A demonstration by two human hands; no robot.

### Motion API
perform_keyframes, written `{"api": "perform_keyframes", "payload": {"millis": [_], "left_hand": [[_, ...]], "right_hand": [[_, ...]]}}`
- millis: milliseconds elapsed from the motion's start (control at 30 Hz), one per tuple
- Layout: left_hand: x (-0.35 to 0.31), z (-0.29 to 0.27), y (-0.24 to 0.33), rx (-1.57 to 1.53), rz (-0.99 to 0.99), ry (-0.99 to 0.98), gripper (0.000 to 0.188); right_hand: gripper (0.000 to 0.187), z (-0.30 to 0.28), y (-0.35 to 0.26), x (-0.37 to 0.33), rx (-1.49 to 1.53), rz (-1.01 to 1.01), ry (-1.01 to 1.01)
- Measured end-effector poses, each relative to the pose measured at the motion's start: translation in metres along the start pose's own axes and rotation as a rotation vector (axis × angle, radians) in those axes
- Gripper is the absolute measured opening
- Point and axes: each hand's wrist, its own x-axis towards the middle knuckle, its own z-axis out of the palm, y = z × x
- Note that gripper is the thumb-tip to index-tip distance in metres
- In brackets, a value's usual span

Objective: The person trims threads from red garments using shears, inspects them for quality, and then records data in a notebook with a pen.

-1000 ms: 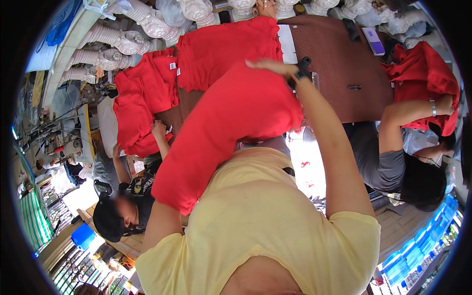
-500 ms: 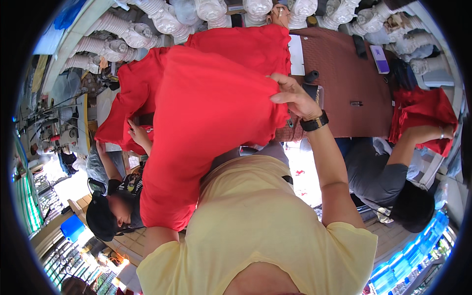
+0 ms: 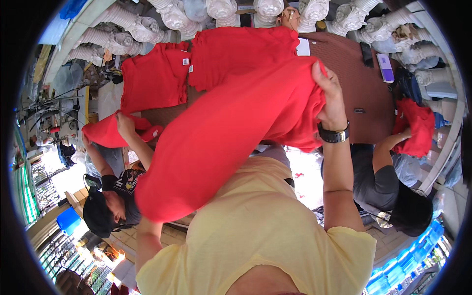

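A red garment [image 3: 226, 128] of soft cloth is stretched slantwise before my chest. My right hand [image 3: 330, 93], with a dark watch on its wrist, pinches its upper right end, thumb on top. My left arm [image 3: 150, 233] runs up into the lower left end, where the cloth covers my left hand, so its fingers are hidden. Beyond the garment, two stacks of red garments lie on the table: a smaller left stack [image 3: 153, 81] and a wider right stack [image 3: 241, 54]. Small white labels show on their facing edges.
A brown quilted cloth [image 3: 364, 93] covers the table, bearing a small dark object [image 3: 359, 110], a black object [image 3: 367, 54] and a purple-and-white box [image 3: 385, 68]. White ornate columns [image 3: 314, 12] line the back. Co-workers at left and right handle red cloths [image 3: 105, 133] [image 3: 415, 129].
My right hand has moved right, drawing the garment into a slanted stretch and uncovering the left stack. The left co-worker's cloth has come away from that stack; the right co-worker's cloth has shifted left.
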Motion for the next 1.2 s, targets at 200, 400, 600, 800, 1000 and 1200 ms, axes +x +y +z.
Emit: {"api": "perform_keyframes", "payload": {"millis": [200,400,600,800,1000,1200], "left_hand": [[-0.016,-0.029,-0.01,-0.18,-0.075,0.157,0.044],[-0.041,-0.076,-0.082,-0.717,-0.513,0.506,0.047],[-0.072,-0.063,-0.12,-0.527,-1.087,0.443,0.055],[-0.067,-0.104,-0.095,-0.263,-0.992,0.142,0.059],[-0.023,-0.115,-0.088,0.0,-0.977,0.212,0.046],[-0.049,-0.111,-0.109,0.098,-1.026,0.218,0.047]], "right_hand": [[0.023,-0.058,-0.019,0.014,-0.047,-0.067,0.138],[0.036,-0.057,-0.052,-0.022,-0.326,-0.15,0.022],[0.041,-0.054,-0.021,-0.031,-0.379,-0.065,0.077],[0.056,-0.076,-0.012,-0.069,-0.469,-0.006,0.183],[0.032,-0.058,-0.015,-0.07,-0.405,-0.073,0.305],[0.032,-0.059,0.005,-0.063,-0.456,-0.051,0.316]]}}
